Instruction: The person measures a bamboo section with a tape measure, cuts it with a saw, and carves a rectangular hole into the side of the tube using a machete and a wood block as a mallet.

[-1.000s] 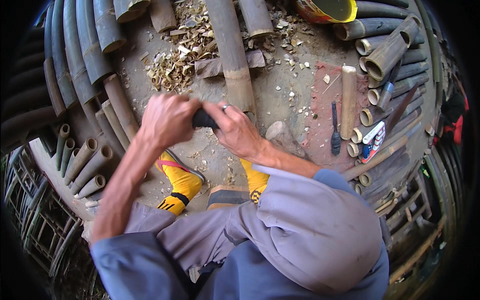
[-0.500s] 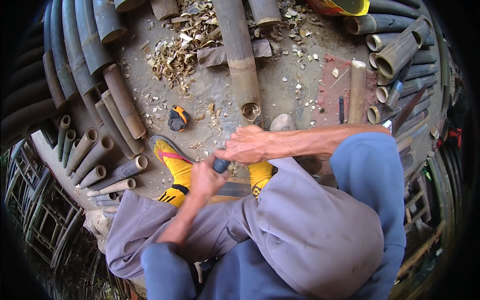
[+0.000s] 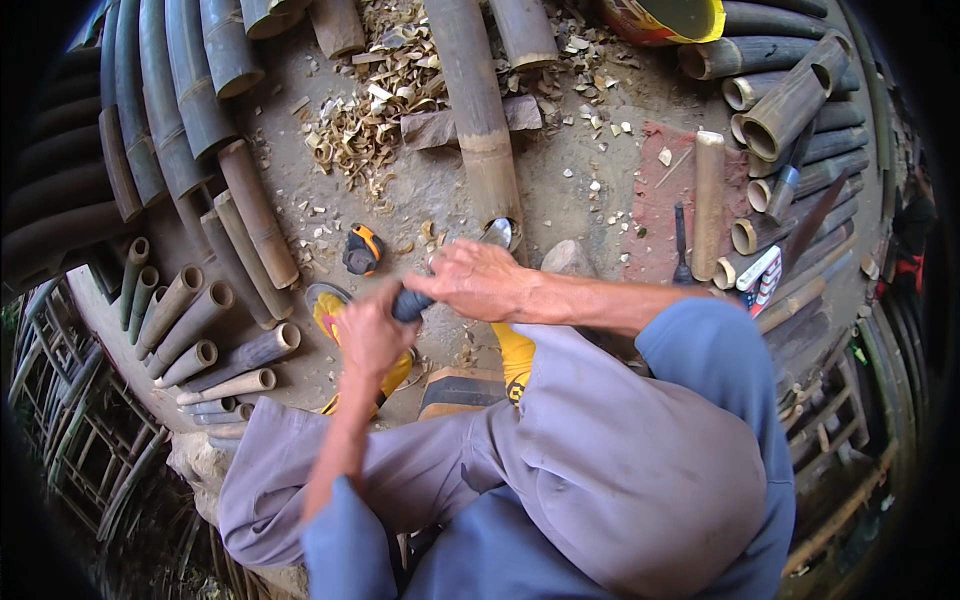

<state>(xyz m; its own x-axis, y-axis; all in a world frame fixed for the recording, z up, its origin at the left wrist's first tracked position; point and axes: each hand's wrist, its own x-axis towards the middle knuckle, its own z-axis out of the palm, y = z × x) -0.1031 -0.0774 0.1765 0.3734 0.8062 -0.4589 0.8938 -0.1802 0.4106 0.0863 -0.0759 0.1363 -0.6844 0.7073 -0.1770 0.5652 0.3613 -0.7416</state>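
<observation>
A thick bamboo tube (image 3: 488,150) lies lengthwise ahead of me, its near end open and its body resting across a flat stone (image 3: 428,130). A bright metal blade (image 3: 498,232) shows at the tube's mouth. It appears to belong to the tool with a dark round handle (image 3: 409,305) that both hands grip; its middle is hidden under my fingers. My right hand (image 3: 470,278) is closed over the tool just short of the tube's mouth. My left hand (image 3: 370,330), slightly blurred, is closed at the rear of the handle.
Curled shavings (image 3: 370,130) lie beside the tube. An orange-and-black tape measure (image 3: 362,249) is on the ground. Bamboo tubes (image 3: 180,335) crowd both sides. At right are a short pale pole (image 3: 707,205), a chisel-like tool (image 3: 681,245) and a red cloth (image 3: 650,190). A round stone (image 3: 568,258) sits near my right wrist.
Both hands have shifted left and slightly up with the handle. The metal blade has come into sight at the tube's mouth. The whole view has shifted a little.
</observation>
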